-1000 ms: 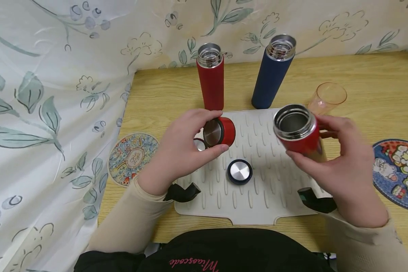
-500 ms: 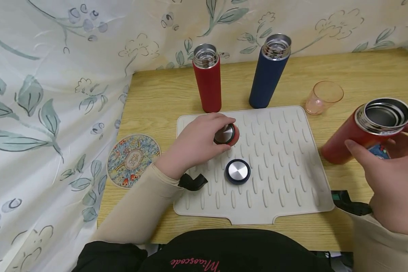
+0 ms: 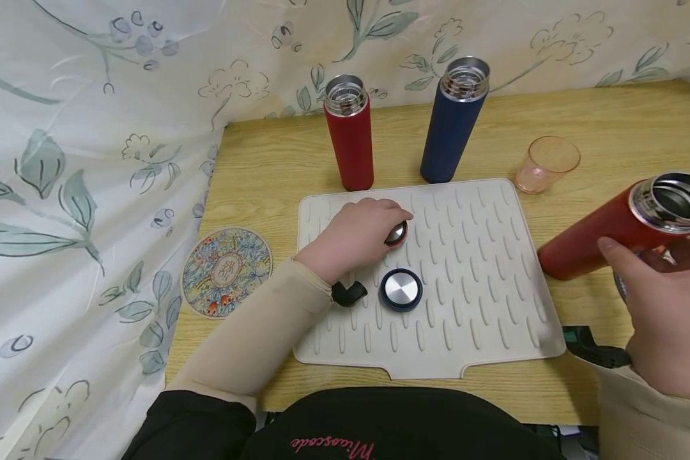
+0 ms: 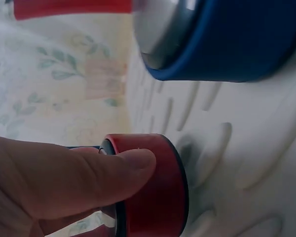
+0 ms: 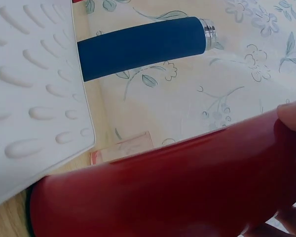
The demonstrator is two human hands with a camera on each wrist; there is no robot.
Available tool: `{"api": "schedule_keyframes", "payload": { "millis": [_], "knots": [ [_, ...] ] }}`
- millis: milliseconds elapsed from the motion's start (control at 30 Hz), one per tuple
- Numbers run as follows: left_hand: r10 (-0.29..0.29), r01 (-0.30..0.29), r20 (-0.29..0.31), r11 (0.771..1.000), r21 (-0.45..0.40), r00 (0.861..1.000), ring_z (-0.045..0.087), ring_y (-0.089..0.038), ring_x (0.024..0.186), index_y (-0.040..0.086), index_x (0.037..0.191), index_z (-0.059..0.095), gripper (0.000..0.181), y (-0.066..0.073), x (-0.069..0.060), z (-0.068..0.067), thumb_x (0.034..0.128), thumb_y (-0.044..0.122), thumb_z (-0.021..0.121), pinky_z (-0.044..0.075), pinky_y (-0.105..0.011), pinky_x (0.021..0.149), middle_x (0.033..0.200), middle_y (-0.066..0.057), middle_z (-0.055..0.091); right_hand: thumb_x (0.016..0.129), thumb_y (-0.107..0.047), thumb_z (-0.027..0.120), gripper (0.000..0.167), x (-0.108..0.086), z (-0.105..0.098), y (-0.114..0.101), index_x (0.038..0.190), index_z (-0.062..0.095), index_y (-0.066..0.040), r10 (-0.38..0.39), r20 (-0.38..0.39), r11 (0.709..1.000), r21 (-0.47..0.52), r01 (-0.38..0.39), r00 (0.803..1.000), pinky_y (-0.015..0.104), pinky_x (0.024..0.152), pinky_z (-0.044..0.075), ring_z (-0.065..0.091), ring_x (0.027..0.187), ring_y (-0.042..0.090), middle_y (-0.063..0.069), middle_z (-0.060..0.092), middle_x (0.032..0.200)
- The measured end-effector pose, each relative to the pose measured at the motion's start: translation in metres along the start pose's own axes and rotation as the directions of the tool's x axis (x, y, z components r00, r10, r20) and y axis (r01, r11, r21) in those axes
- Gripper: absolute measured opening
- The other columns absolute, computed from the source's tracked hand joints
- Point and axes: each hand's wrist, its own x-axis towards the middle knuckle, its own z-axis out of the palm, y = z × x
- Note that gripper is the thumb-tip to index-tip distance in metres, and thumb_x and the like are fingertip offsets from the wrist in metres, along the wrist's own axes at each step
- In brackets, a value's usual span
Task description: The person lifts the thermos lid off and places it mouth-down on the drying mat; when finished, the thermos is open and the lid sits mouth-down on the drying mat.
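In the head view my left hand [image 3: 356, 233] is over the white mat [image 3: 466, 306], pinching a red bottle cap [image 3: 398, 234]. The left wrist view shows the thumb along the side of the red cap [image 4: 155, 187], low at the mat; touching or just above, I cannot tell. Near it on the mat lies a dark blue cap [image 3: 401, 289] with a silver top. My right hand [image 3: 667, 300] grips a red thermos bottle [image 3: 592, 236] near its uncapped steel mouth. Its base [image 5: 44, 207] is at the wooden table just right of the mat.
Behind the mat stand an uncapped slimmer red thermos [image 3: 349, 147] and an uncapped blue thermos [image 3: 454, 134]. A pinkish glass [image 3: 546, 166] stands at the mat's back right corner. A patterned round coaster [image 3: 227, 273] lies left of the mat. Floral cloth [image 3: 92, 191] borders the table.
My right hand has carried the red thermos rightward, off the mat area to the table. My left hand has moved right and lowered the red cap toward the mat.
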Motion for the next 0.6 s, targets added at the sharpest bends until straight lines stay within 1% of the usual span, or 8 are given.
{"api": "schedule_keyframes", "payload": {
  "millis": [33, 133, 167, 267, 367, 400, 533, 600],
  "knots": [
    [-0.003, 0.003, 0.012, 1.000, 0.005, 1.000, 0.061, -0.027, 0.140, 0.028, 0.159, 0.061, 0.054, 0.0000, 0.0012, 0.0010, 0.1066, 0.021, 0.070, 0.054, -0.049, 0.111, 0.157, 0.004, 0.063, 0.098, 0.004, 0.078, 0.082, -0.0003, -0.0004, -0.0002, 0.165, 0.045, -0.029, -0.001, 0.000, 1.000, -0.010, 0.001, 1.000, 0.034, 0.127, 0.040, 0.052, 0.154, 0.017, -0.006, 0.053, 0.166],
    [-0.008, 0.008, 0.036, 1.000, 0.001, 0.999, 0.059, -0.028, 0.143, 0.028, 0.160, 0.060, 0.055, 0.0002, 0.0031, 0.0025, 0.1070, 0.017, 0.067, 0.053, -0.051, 0.113, 0.160, 0.003, 0.061, 0.100, 0.002, 0.076, 0.082, -0.0003, -0.0003, -0.0014, 0.167, 0.042, -0.032, 0.038, 0.008, 0.999, -0.019, -0.038, 0.999, 0.034, 0.128, 0.038, 0.049, 0.157, 0.016, -0.007, 0.050, 0.168],
    [-0.010, 0.010, 0.042, 1.000, -0.001, 0.999, 0.058, -0.028, 0.144, 0.028, 0.161, 0.059, 0.055, 0.0003, 0.0034, 0.0025, 0.1073, 0.016, 0.066, 0.052, -0.051, 0.113, 0.160, 0.003, 0.061, 0.100, 0.003, 0.076, 0.082, 0.0000, -0.0003, -0.0015, 0.166, 0.042, -0.033, 0.060, 0.014, 0.998, 0.012, -0.060, 0.998, 0.034, 0.128, 0.036, 0.047, 0.158, 0.016, -0.008, 0.049, 0.169],
    [-0.003, 0.004, 0.046, 1.000, -0.008, 0.999, 0.058, -0.029, 0.145, 0.027, 0.161, 0.059, 0.055, 0.0006, 0.0033, 0.0028, 0.1080, 0.014, 0.064, 0.053, -0.050, 0.114, 0.161, 0.001, 0.060, 0.100, 0.005, 0.075, 0.083, 0.0010, 0.0012, 0.0009, 0.166, 0.041, -0.031, 0.040, 0.016, 0.999, 0.024, -0.040, 0.999, 0.035, 0.128, 0.037, 0.048, 0.157, 0.016, -0.007, 0.050, 0.168],
    [-0.002, 0.003, 0.060, 1.000, -0.012, 0.998, 0.057, -0.029, 0.147, 0.026, 0.163, 0.057, 0.055, 0.0011, 0.0043, 0.0032, 0.1095, 0.014, 0.061, 0.052, -0.049, 0.117, 0.163, 0.000, 0.058, 0.098, 0.010, 0.074, 0.086, 0.0022, 0.0031, 0.0061, 0.167, 0.040, -0.029, 0.002, 0.023, 0.999, 0.042, -0.003, 1.000, 0.036, 0.128, 0.039, 0.049, 0.155, 0.018, -0.006, 0.050, 0.167],
    [-0.002, 0.003, 0.064, 1.000, -0.016, 0.998, 0.056, -0.029, 0.148, 0.026, 0.163, 0.056, 0.055, 0.0013, 0.0046, 0.0035, 0.1098, 0.014, 0.061, 0.051, -0.049, 0.118, 0.164, 0.000, 0.057, 0.098, 0.010, 0.074, 0.086, 0.0020, 0.0040, 0.0073, 0.167, 0.038, -0.028, -0.012, 0.023, 1.000, 0.018, 0.012, 1.000, 0.036, 0.127, 0.040, 0.050, 0.153, 0.019, -0.006, 0.049, 0.166],
    [-0.022, 0.025, 0.082, 0.999, -0.041, 0.996, 0.050, -0.027, 0.156, 0.027, 0.167, 0.051, 0.059, 0.0003, 0.0049, 0.0046, 0.1100, 0.014, 0.060, 0.046, -0.046, 0.125, 0.172, -0.002, 0.049, 0.101, 0.005, 0.074, 0.084, 0.0003, 0.0057, 0.0054, 0.167, 0.036, -0.030, 0.058, 0.028, 0.998, 0.036, -0.059, 0.998, 0.035, 0.129, 0.038, 0.050, 0.151, 0.018, -0.007, 0.047, 0.168],
    [-0.024, 0.028, 0.075, 0.998, -0.051, 0.997, 0.046, -0.025, 0.159, 0.027, 0.168, 0.049, 0.061, -0.0010, 0.0032, 0.0037, 0.1092, 0.014, 0.061, 0.045, -0.045, 0.126, 0.174, -0.003, 0.046, 0.102, -0.003, 0.076, 0.081, -0.0022, 0.0064, 0.0037, 0.167, 0.036, -0.032, 0.087, -0.008, 0.996, 0.013, -0.087, 0.996, 0.033, 0.127, 0.041, 0.051, 0.148, 0.017, -0.008, 0.048, 0.167]
  ]
}}
